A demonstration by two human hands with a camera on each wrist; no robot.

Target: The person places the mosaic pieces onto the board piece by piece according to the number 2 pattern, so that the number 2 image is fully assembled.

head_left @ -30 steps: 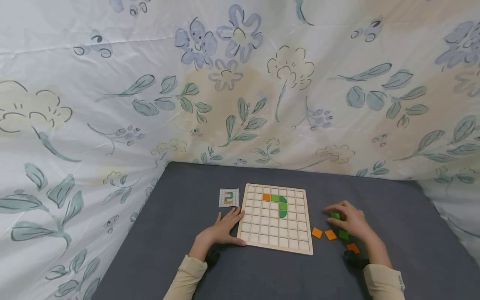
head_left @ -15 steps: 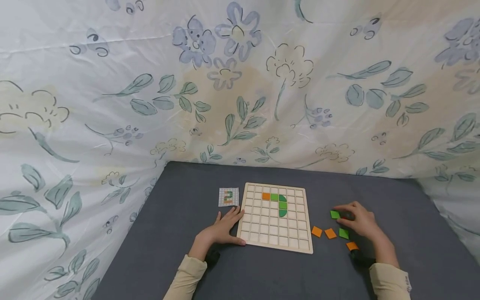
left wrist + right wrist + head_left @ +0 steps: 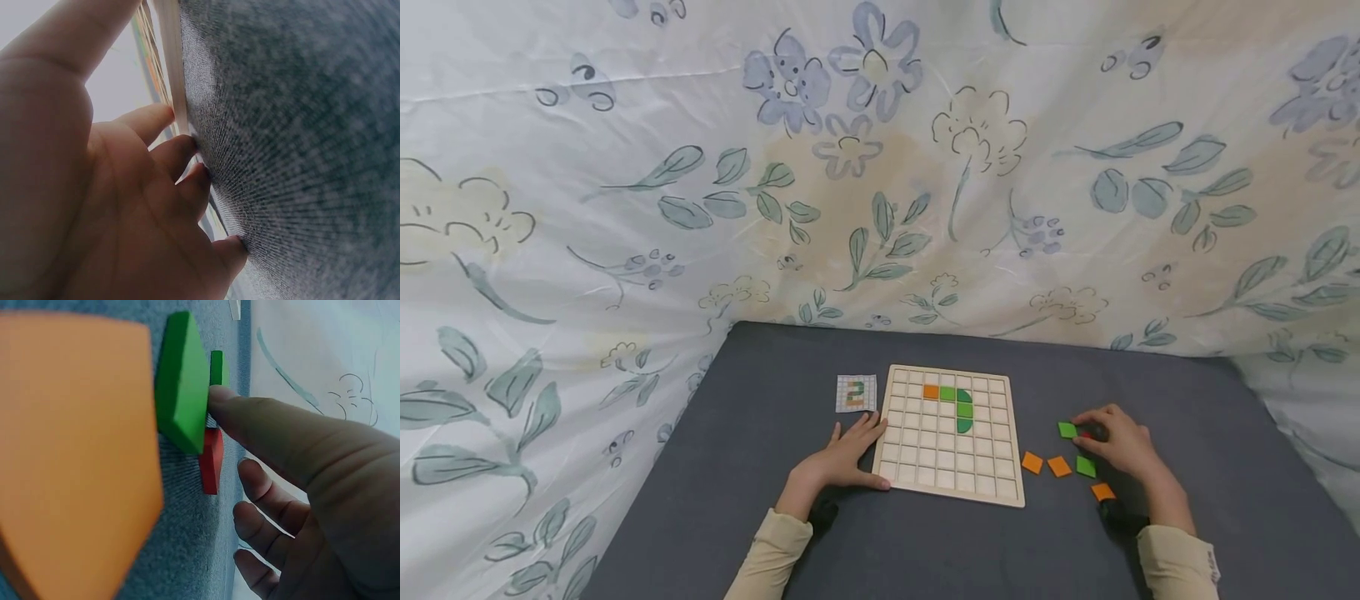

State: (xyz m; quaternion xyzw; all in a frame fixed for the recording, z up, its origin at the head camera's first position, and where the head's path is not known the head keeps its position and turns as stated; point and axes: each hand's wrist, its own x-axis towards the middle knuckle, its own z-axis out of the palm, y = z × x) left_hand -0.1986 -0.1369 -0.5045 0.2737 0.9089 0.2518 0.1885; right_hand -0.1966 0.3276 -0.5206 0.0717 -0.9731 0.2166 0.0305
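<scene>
My left hand (image 3: pixel 842 460) lies spread at the left side of a pale wooden grid board (image 3: pixel 917 487), thumb and fingertips touching its edge. In the left wrist view the fingers (image 3: pixel 178 153) rest along that edge. Orange, light green and rounded dark green pieces (image 3: pixel 966 425) sit in the board's upper cells. My right hand (image 3: pixel 1120 440) is low over the table right of the board, thumb and forefinger apart. A red tile (image 3: pixel 211 464) lies beneath it, mostly hidden in the head view. A green tile (image 3: pixel 1067 430) lies just left of the fingertips.
Orange tiles (image 3: pixel 1032 462) and another green tile (image 3: pixel 1086 467) lie between the board and my right wrist; one orange tile (image 3: pixel 1102 492) is by the wrist camera. A small pattern card (image 3: pixel 856 393) lies left of the board. Floral cloth (image 3: pixel 880 208) hangs behind the table.
My right hand has moved slightly right from over the green tile, uncovering it and part of the red tile. My left hand stays at the board's edge.
</scene>
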